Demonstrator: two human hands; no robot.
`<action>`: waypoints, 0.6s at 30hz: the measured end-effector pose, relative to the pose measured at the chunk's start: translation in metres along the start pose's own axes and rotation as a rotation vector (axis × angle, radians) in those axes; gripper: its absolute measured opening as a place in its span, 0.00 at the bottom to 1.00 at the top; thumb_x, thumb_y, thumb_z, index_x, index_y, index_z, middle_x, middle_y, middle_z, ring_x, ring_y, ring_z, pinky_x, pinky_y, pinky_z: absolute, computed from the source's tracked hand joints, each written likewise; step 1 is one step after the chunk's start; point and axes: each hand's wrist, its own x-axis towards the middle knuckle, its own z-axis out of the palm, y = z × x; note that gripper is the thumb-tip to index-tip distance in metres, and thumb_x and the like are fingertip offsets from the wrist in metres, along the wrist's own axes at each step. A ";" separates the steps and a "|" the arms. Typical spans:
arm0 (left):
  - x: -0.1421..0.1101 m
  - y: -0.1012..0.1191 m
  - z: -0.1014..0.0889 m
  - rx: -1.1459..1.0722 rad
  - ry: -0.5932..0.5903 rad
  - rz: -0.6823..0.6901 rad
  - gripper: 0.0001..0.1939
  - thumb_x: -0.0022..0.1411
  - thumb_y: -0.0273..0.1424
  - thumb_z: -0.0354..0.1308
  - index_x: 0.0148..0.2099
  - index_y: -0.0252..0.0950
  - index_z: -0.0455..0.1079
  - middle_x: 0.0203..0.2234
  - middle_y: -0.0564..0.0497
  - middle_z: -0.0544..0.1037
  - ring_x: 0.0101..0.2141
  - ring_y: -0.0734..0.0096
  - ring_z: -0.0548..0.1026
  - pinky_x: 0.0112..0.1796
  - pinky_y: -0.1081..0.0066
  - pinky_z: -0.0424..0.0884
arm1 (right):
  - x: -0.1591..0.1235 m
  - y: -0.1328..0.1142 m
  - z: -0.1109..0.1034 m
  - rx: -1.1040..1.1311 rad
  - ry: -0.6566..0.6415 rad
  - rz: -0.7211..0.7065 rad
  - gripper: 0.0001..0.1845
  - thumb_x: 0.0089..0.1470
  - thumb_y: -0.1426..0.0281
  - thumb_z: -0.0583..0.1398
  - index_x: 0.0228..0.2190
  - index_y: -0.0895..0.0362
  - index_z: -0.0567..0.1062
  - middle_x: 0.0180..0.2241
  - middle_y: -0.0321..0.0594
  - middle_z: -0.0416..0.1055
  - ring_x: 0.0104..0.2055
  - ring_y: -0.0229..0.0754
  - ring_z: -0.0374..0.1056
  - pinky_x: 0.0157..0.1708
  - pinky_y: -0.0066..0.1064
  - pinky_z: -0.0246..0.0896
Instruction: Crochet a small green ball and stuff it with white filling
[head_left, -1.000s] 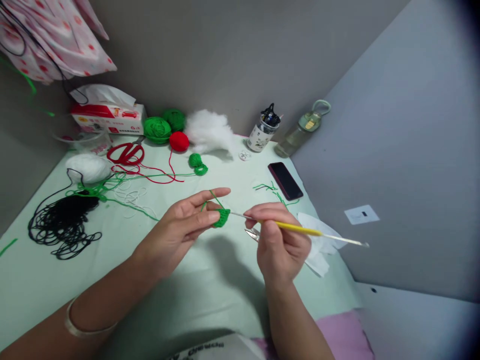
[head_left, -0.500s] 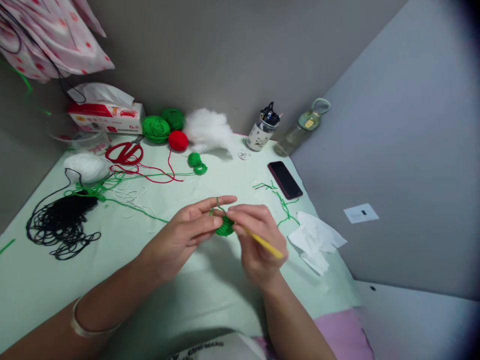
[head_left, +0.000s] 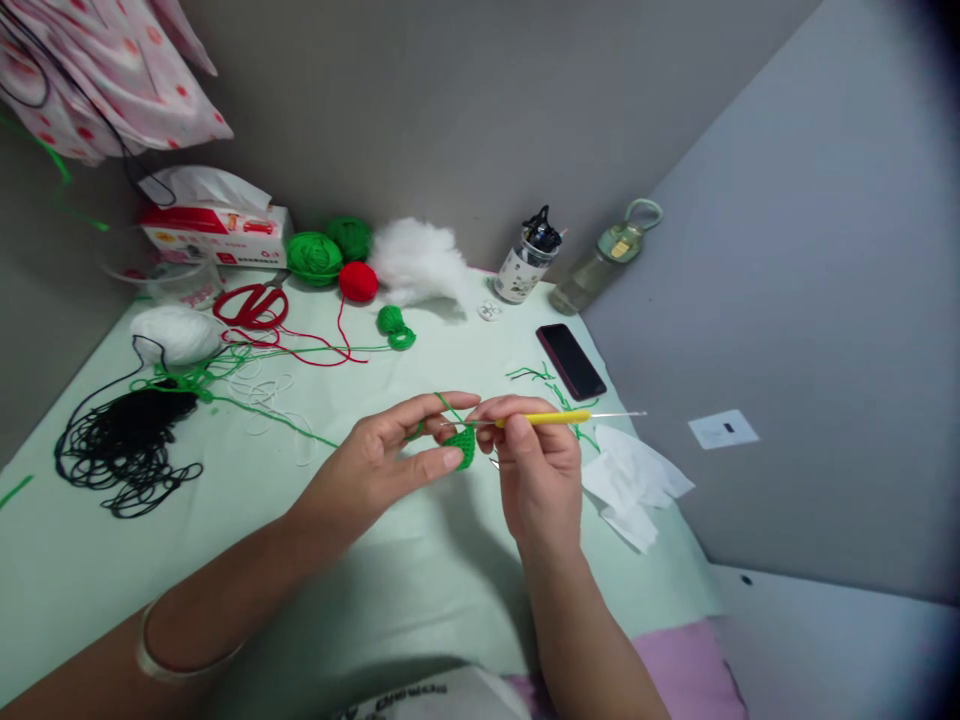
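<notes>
My left hand point(head_left: 390, 450) pinches a small green crocheted piece point(head_left: 463, 446) between thumb and fingers, with a strand of green yarn point(head_left: 448, 404) looped over its raised index finger. In my right hand point(head_left: 541, 470) is a yellow-handled crochet hook point(head_left: 551, 418), lying nearly level. Its thin metal tip points left and meets the yarn at the top of the green piece; a second metal end sticks out to the right. A small metal bit point(head_left: 494, 464) shows beside the right fingers, too little of it visible to name. The working yarn trails left across the table.
Behind stand a tissue box point(head_left: 217, 235), green yarn balls point(head_left: 313, 258), a red ball point(head_left: 358, 283), white stuffing point(head_left: 420, 262), a pen cup point(head_left: 521, 265) and a bottle point(head_left: 600, 260). Red scissors point(head_left: 251, 305) and tangled black yarn point(head_left: 127, 440) lie left; a phone point(head_left: 570, 360) and crumpled tissue point(head_left: 637, 485), right.
My right hand has rolled, bringing the crochet hook from a downward slant to nearly level. The green piece has turned and shifted slightly right in my left fingers.
</notes>
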 end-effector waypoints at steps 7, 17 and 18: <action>-0.003 0.003 -0.002 0.030 0.074 0.029 0.21 0.60 0.35 0.69 0.55 0.46 0.77 0.35 0.53 0.72 0.38 0.69 0.71 0.42 0.71 0.68 | 0.004 -0.002 -0.001 0.082 -0.021 0.034 0.09 0.64 0.64 0.60 0.34 0.54 0.78 0.32 0.39 0.79 0.31 0.38 0.70 0.30 0.30 0.66; -0.003 0.004 0.001 0.328 0.187 0.133 0.21 0.61 0.28 0.63 0.57 0.45 0.76 0.35 0.54 0.73 0.41 0.69 0.73 0.49 0.67 0.67 | -0.003 -0.011 -0.003 -0.266 -0.126 -0.250 0.10 0.67 0.72 0.56 0.39 0.54 0.78 0.36 0.40 0.78 0.40 0.42 0.74 0.38 0.37 0.69; -0.003 0.003 0.002 0.379 0.214 0.167 0.21 0.61 0.28 0.63 0.57 0.45 0.76 0.35 0.54 0.73 0.42 0.68 0.73 0.50 0.66 0.66 | -0.004 -0.013 -0.004 -0.352 -0.150 -0.313 0.10 0.67 0.74 0.56 0.40 0.54 0.78 0.36 0.41 0.78 0.40 0.43 0.75 0.39 0.38 0.69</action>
